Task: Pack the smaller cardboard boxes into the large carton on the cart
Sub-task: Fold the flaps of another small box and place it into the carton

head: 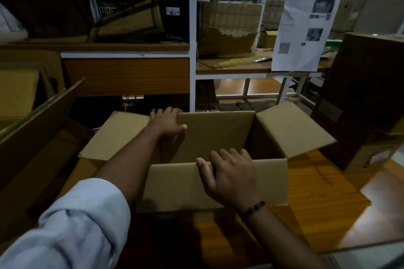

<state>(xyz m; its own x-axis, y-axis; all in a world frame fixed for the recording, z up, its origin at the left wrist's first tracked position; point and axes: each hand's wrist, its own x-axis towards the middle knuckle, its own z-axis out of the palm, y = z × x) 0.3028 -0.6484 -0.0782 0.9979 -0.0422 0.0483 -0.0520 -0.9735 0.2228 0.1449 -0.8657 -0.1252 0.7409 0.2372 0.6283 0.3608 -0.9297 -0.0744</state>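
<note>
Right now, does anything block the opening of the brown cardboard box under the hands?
Nothing visible does. The brown cardboard box is open, its side flaps spread outward. The left hand grips its far left corner, the right hand its near rim, both at the edge.

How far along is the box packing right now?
Done: the open box stands with its side flaps folded out. In hand: the left hand grips its far left corner, the right hand its near edge. Left: nothing shows in its visible inside, so the packing itself looks not yet begun.
</note>
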